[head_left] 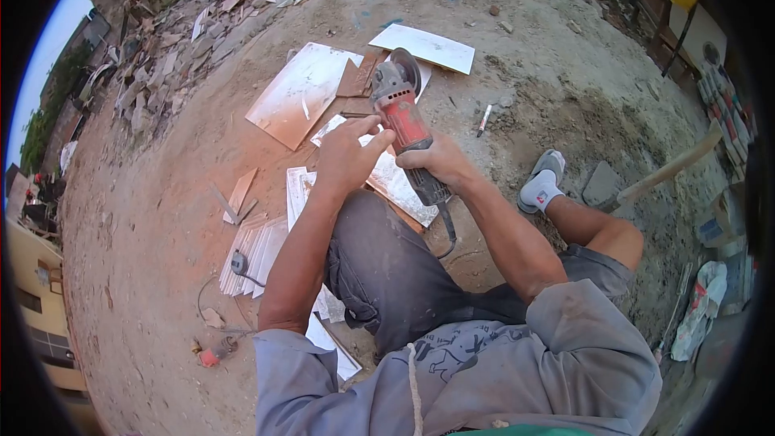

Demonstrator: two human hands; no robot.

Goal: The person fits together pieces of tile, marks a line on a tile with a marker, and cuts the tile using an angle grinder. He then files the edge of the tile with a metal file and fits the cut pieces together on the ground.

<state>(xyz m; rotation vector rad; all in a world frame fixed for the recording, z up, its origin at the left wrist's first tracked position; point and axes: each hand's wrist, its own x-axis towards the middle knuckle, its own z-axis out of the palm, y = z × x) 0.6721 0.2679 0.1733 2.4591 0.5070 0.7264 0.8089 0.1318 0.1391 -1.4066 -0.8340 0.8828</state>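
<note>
A red and grey angle grinder is held up over the tiles, its dark disc at the far end. My right hand is wrapped round the rear of its body, just ahead of the power cord. Close against the grinder's left side is my left hand, thumb and fingers apart; whether the fingertips touch the casing is hard to tell. Below the tool lies a white tile, partly hidden by my leg. Beyond it are a larger dusty tile and another white tile.
A stack of tile strips with a plug on it lies left of my leg. A marker rests on the dirt. A wooden-handled tool is at right, rubble at upper left.
</note>
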